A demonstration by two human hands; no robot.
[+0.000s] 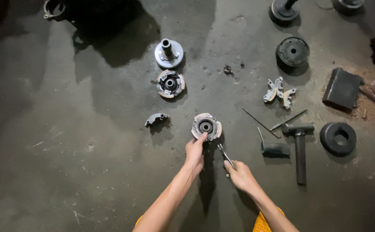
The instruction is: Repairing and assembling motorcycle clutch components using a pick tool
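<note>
- Fingers of my left hand [194,151] press down on the near rim of a round clutch assembly [206,126] lying flat on the concrete floor [67,141]; fingers of my right hand [240,174] are wrapped round a slim metal tool [224,154] whose tip points at the assembly's right edge.
- By my judgement the work is partway: this assembly looks whole, while one loose curved shoe [155,118] lies to its left and a small heap of shoes [279,92] lies to the right.
- A second assembly [170,83] and a bell-shaped hub [169,53] sit further off, untouched.
- A hammer [299,146] and thin rods [262,123] rest to the right.
- Hard to make out: the tool's tip and what it engages; top corners are dark, and parts there are cut off.
</note>
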